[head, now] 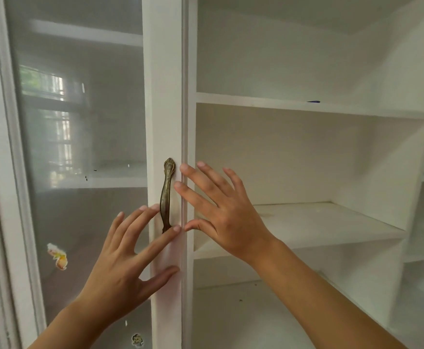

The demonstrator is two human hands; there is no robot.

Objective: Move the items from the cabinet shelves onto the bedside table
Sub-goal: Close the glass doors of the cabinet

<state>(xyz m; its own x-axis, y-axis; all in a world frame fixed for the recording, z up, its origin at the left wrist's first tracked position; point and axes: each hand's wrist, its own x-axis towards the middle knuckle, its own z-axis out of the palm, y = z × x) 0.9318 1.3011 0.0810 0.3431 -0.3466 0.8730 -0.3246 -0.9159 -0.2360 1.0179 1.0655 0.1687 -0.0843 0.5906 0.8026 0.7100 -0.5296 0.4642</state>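
- The fingers (153, 207) of the left hand (120, 270) are spread apart and straight, their tips at the brass handle (166, 195) on the stile of the glass door (80, 147); they hold nothing.
- The right hand (227, 217) also has its fingers apart and straight, two tips touching the door's right edge and the rest in front of the open compartment, empty.
- To the right the open cabinet shelves (331, 222) carry almost nothing; a thin dark blue object (313, 101), perhaps a pen, lies on the upper shelf, far in. The bedside table is out of view.
- Judgement: the step looks like working this door. Curl the left fingers round the handle and steady the edge with the right palm, moving the door smoothly so the glass does not jolt.
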